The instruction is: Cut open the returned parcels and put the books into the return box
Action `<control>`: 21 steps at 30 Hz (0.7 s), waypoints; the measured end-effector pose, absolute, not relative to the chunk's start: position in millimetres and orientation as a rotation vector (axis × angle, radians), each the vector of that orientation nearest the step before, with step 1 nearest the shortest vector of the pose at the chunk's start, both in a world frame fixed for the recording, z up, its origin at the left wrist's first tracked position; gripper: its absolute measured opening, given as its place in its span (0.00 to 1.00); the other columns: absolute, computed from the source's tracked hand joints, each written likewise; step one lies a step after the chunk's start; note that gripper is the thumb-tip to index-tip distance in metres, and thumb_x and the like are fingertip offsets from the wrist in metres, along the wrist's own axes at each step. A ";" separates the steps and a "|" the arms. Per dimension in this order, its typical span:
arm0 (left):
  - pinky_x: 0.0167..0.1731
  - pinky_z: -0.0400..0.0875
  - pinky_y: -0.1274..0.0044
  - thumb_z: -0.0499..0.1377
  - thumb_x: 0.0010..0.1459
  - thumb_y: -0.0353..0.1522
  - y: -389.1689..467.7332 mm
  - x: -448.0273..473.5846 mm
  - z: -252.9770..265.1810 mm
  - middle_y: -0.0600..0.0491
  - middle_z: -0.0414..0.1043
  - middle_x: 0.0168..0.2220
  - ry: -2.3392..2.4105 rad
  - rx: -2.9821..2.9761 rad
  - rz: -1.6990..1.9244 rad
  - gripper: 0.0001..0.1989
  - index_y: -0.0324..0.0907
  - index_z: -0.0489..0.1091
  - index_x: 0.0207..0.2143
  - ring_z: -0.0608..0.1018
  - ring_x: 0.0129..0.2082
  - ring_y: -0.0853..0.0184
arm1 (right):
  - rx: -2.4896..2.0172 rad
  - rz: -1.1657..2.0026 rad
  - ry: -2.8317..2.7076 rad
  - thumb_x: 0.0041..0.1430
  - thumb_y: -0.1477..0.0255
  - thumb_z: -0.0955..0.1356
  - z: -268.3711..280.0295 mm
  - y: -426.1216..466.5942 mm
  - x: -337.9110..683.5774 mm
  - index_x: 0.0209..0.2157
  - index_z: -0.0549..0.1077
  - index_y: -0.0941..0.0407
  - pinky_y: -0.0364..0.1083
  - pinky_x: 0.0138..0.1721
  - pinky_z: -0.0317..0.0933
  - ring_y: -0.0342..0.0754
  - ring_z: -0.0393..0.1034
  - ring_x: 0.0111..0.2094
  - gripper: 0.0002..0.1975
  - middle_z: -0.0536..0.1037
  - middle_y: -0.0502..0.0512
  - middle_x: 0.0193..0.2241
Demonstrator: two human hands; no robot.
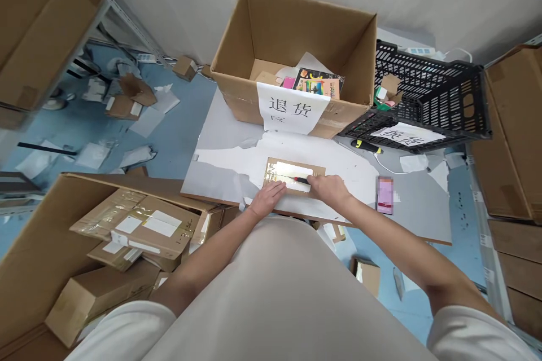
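A small taped cardboard box [275,176] lies flat on the table in front of me, with a white label [293,170] on its top. My left hand [269,196] rests on the near left corner of this box, fingers stretched out. In my right hand [327,188] is a box cutter [301,180] with a black and red body, its tip pointing left over the label. Whether the blade is in the cardboard, I cannot tell.
Behind stands a large open carton [237,98] holding books, beside a black plastic crate [449,107]. A yellow-black tool [366,146] and a phone [385,194] lie on the right of the table [423,220]. A big carton [38,225] of parcels is at lower left.
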State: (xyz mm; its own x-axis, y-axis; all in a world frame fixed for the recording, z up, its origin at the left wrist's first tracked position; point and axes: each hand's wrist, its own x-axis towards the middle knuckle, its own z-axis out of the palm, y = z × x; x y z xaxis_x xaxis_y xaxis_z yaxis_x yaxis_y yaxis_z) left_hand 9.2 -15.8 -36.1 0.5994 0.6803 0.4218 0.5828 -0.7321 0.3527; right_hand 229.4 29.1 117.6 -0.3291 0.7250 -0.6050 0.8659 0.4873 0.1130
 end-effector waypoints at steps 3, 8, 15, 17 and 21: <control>0.53 0.68 0.63 0.44 0.63 0.23 -15.5 10.0 -38.7 0.45 0.71 0.50 1.061 2.624 0.798 0.19 0.39 0.63 0.54 0.68 0.56 0.63 | 1.377 -0.279 2.022 0.63 0.78 0.57 123.4 18.7 271.6 0.47 0.66 0.56 0.46 0.32 0.60 0.54 0.75 0.37 0.14 0.78 0.63 0.37; 0.54 0.65 0.62 0.43 0.63 0.24 -14.9 12.6 -40.5 0.44 0.71 0.51 1.037 2.607 0.764 0.20 0.39 0.63 0.55 0.67 0.56 0.62 | 1.463 -0.290 1.972 0.64 0.73 0.58 123.4 -2.9 317.7 0.46 0.67 0.55 0.46 0.32 0.58 0.54 0.75 0.35 0.11 0.78 0.62 0.35; 0.53 0.64 0.62 0.46 0.62 0.26 -12.3 18.4 -22.3 0.45 0.72 0.49 1.151 2.513 0.615 0.18 0.43 0.66 0.52 0.70 0.53 0.60 | 1.874 -0.688 2.048 0.62 0.66 0.60 105.0 -40.2 373.6 0.43 0.67 0.52 0.44 0.27 0.56 0.50 0.72 0.30 0.11 0.77 0.56 0.32; 0.52 0.63 0.62 0.50 0.61 0.30 -6.7 21.2 -11.7 0.45 0.72 0.46 1.168 2.535 0.518 0.15 0.43 0.68 0.49 0.71 0.50 0.59 | 2.143 -1.062 1.972 0.61 0.61 0.60 84.1 -56.1 379.5 0.43 0.66 0.53 0.43 0.24 0.56 0.47 0.69 0.24 0.14 0.75 0.53 0.26; 0.56 0.54 0.59 0.57 0.55 0.40 14.4 27.3 6.5 0.41 0.68 0.50 1.119 2.614 0.346 0.21 0.41 0.66 0.50 0.67 0.54 0.53 | 2.557 -1.909 1.555 0.57 0.53 0.60 36.0 -79.8 354.5 0.39 0.62 0.54 0.41 0.15 0.54 0.40 0.60 0.14 0.19 0.69 0.46 0.22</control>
State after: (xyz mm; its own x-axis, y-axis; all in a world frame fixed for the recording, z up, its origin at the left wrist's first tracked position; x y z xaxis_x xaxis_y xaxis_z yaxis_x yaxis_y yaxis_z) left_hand 27.3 14.4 6.5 0.6719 0.7325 0.1096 0.6663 -0.6623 0.3426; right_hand 354.5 -79.8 36.0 0.0775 0.8189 -0.5687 0.3916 -0.5496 -0.7380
